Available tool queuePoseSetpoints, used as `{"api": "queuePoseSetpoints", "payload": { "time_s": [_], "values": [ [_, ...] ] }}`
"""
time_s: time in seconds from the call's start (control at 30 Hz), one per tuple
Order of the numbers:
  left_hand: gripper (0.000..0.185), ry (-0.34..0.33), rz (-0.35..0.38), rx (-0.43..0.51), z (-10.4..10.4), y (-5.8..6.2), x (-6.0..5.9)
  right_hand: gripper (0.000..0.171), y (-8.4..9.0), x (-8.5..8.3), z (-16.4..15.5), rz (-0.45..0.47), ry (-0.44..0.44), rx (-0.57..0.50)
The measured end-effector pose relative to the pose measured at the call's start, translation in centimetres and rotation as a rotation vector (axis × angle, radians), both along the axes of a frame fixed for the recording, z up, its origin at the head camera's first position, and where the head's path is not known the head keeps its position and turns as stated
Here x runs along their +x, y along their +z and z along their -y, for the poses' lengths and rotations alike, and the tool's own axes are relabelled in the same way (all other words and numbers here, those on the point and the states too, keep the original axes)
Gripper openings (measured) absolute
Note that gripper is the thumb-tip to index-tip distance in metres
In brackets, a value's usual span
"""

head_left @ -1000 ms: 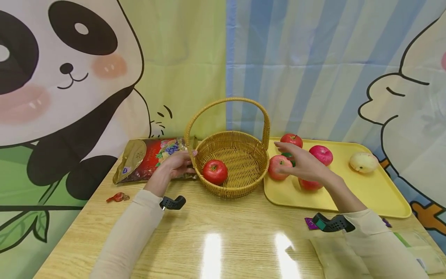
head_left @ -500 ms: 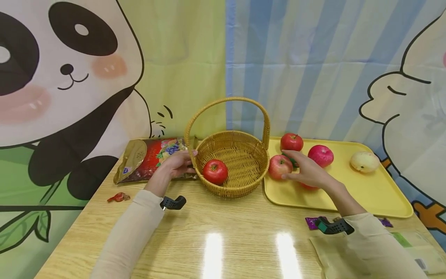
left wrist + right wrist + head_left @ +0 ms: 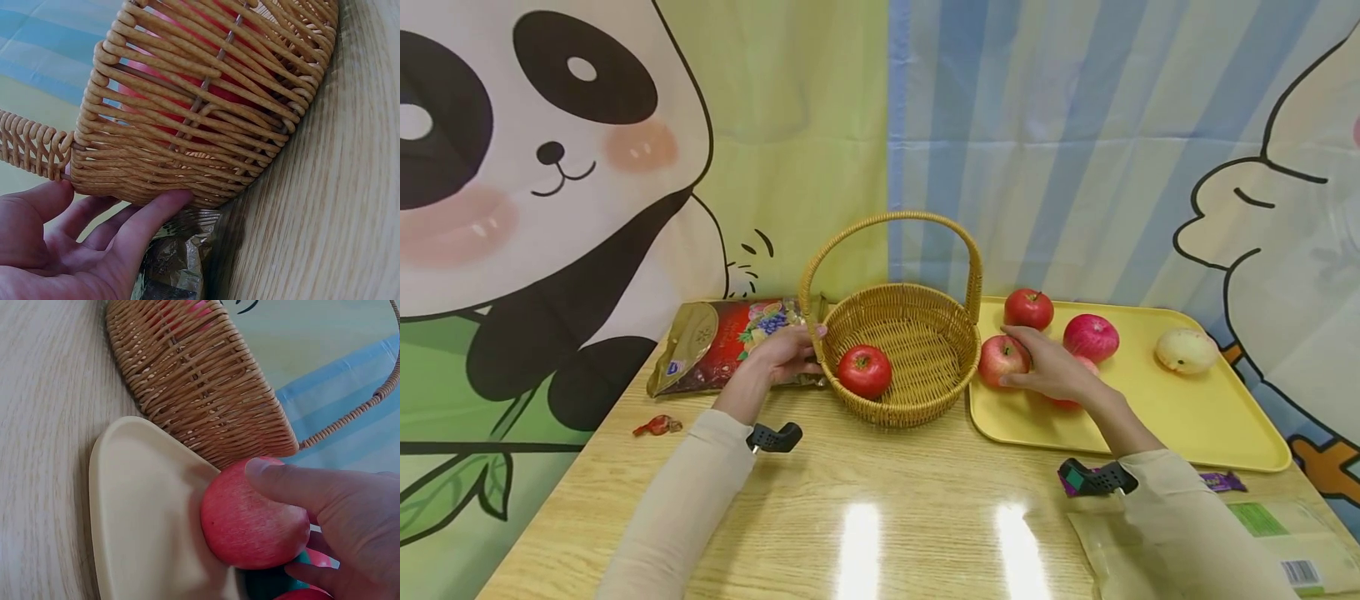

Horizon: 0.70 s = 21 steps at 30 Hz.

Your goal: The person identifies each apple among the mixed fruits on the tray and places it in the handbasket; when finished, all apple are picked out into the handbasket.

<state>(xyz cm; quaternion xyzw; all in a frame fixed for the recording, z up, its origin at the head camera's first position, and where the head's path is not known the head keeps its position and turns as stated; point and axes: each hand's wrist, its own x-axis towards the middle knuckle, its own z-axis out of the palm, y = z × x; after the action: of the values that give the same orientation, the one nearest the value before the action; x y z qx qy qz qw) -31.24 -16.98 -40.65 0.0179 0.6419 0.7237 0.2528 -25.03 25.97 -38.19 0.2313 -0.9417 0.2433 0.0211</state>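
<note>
One pink-red speckled apple (image 3: 1002,358) sits on the yellow tray (image 3: 1187,417) beside the basket (image 3: 917,367); the right hand (image 3: 1051,367) fingers curl around it. Left hand (image 3: 782,354) fingers rest straight against the basket.

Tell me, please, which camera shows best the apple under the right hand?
The right wrist view: the apple fills it, with the right hand curled round it. The head view shows it small, on the yellow tray. The left wrist view misses it.
</note>
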Motion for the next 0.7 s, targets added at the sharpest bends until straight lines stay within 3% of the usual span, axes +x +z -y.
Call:
{"api": "queuePoseSetpoints", "payload": {
  "time_s": [0.17,0.4,0.7],
  "values": [
    [0.05,0.022,0.022,0.013,-0.05,0.0,0.02,0.08,0.01,-0.25,0.15,0.019,0.015,0.019],
    [0.052,-0.002,-0.016,-0.013,-0.05,-0.05,0.08,0.082,-0.12,-0.42,0.29,0.04,0.023,0.053],
    [0.053,-0.003,-0.009,-0.006,0.05,-0.03,-0.01,0.083,-0.71,-0.77,0.33,0.035,-0.003,0.108]
  ]
}}
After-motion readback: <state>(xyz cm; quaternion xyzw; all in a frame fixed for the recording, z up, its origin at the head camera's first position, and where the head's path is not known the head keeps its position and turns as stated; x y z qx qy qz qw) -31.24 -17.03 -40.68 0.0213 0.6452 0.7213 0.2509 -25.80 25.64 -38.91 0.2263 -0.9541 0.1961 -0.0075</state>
